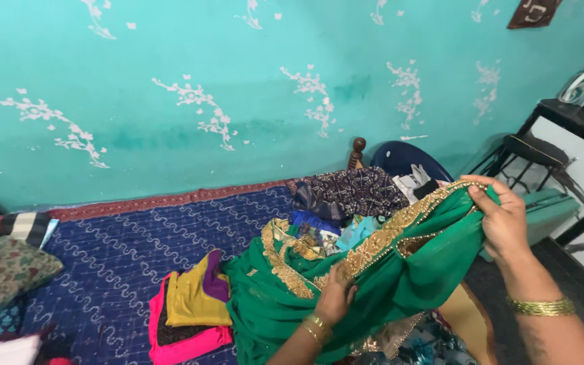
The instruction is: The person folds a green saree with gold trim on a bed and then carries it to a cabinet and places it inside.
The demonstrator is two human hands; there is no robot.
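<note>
- The bed point(136, 236), under a blue patterned spread, fills the room from nine o'clock to the centre and carries all the cloth.
- A green sari with gold border point(373, 277) lies heaped at about five o'clock, one edge lifted off the pile, seemingly so the border runs straight between the hands.
- A folded stack of pink and yellow garments point(187, 311) sits at seven o'clock, just beside the sari.
- The right hand point(501, 216), at three o'clock, has its grip clenched on the raised border.
- The left hand point(336, 297), bangled, pinches the border lower down at six o'clock.
</note>
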